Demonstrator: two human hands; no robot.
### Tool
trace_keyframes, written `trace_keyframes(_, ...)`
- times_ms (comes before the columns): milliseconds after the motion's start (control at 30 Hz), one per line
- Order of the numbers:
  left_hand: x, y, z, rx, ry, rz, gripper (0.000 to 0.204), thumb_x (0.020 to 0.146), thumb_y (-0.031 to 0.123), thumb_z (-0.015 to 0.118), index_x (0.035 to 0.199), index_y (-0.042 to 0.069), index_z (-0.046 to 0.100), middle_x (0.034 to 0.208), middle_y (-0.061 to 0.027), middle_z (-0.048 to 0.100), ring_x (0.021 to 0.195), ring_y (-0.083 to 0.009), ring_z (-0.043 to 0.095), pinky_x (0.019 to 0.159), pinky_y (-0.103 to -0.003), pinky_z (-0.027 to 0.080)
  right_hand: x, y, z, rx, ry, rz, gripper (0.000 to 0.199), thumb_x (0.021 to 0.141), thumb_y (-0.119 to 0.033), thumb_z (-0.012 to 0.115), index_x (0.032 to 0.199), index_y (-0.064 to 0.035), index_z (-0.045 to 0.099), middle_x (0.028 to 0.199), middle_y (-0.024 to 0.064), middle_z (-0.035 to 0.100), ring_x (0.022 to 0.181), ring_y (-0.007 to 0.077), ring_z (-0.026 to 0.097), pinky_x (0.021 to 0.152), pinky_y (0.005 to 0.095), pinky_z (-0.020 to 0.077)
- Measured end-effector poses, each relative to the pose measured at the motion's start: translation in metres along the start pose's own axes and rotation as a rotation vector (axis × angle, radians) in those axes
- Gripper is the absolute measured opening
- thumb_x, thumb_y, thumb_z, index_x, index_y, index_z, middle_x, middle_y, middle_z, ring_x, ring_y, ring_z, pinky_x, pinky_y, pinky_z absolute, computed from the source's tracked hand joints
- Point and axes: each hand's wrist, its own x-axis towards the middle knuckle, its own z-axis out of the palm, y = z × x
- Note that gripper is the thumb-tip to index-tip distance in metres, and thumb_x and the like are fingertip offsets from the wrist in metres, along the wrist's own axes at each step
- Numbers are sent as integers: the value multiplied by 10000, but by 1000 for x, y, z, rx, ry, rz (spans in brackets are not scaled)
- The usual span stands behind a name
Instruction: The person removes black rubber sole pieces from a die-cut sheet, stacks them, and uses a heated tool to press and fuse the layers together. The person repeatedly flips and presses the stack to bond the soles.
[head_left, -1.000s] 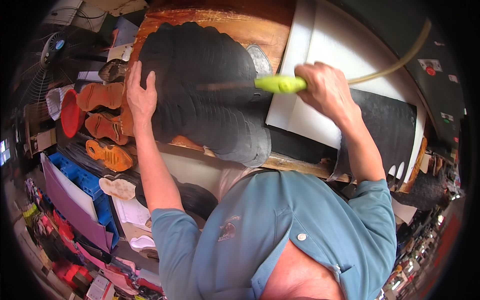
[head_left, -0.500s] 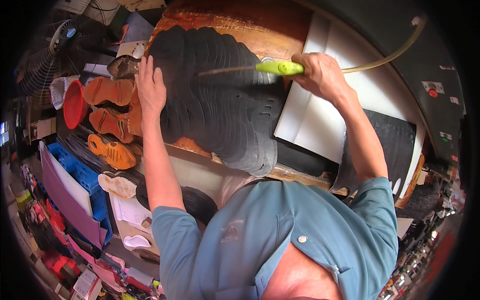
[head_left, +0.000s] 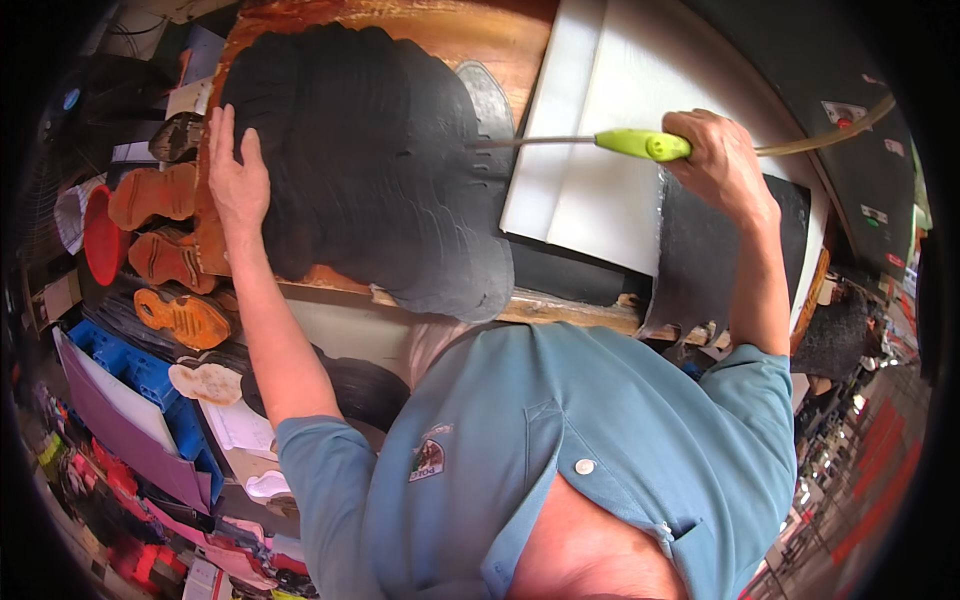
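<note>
Overlapping black rubber sole-shaped pieces (head_left: pixel 360 160) lie fanned out in rows on a wooden board (head_left: pixel 300 14). A greyer sole piece (head_left: pixel 486 95) shows at their right edge. My right hand (head_left: pixel 715 165) is wrapped round the lime-green handle of an air blow gun (head_left: pixel 640 144). Its long thin metal nozzle points left, the tip over the right edge of the black pieces. A yellowish hose (head_left: pixel 825 137) runs from behind that hand. My left hand (head_left: pixel 238 185) is open, fingers stretched, at the left edge of the pieces; whether it presses on them I cannot tell.
White boards (head_left: pixel 590 150) and a black sheet (head_left: pixel 740 250) lie to the right, beside a dark machine panel (head_left: pixel 800 60). Brown sole-shaped forms (head_left: pixel 155 195), a red bowl (head_left: pixel 103 235) and a blue crate (head_left: pixel 125 360) stand at left.
My right hand has drawn the blow gun to the right, its nozzle tip going from mid-pile to the right edge. The whole view has shifted; my left hand stays by the pile's left edge.
</note>
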Motion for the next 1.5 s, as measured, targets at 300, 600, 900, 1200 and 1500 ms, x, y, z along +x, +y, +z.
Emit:
trace_keyframes(300,-9,8,7,24,-23,-9,524,1108,315,578,1585,100,552,1707,-226,405,1593,-393,360,1288,-465,320,-48,-25,1,135,-187,-196,238,689,-57,783,798,-57,571,788,96,631,840,333,646,715,469,536)
trace_keyframes(600,-10,11,9,50,-30,-7,545,1125,383,542,1589,97,552,1713,-246,382,1606,-430,313,1302,-497,275,-71,-17,-16,162,-245,-188,242,699,-80,799,774,-62,570,759,78,628,797,310,638,683,450,526)
trace_keyframes(900,-10,18,2,75,-152,13,872,1001,584,704,1679,121,409,1757,-313,217,1642,-473,176,1331,-550,160,-77,-25,-8,100,-137,-138,232,729,-97,819,801,-72,600,774,68,640,792,300,644,698,441,530)
trace_keyframes(1200,-12,32,2,249,-224,-8,1104,880,701,782,1727,180,302,1784,-292,135,1658,-475,95,1343,-567,96,-75,-13,-19,-33,-32,20,251,752,-98,806,833,-67,570,783,96,632,804,324,648,714,465,528)
trace_keyframes(1500,-24,35,5,189,-204,81,945,982,600,723,1701,115,347,1743,-363,173,1618,-570,124,1318,-614,141,-71,-9,-20,-98,17,137,189,822,-145,809,893,-60,656,844,127,713,876,347,700,771,476,561)
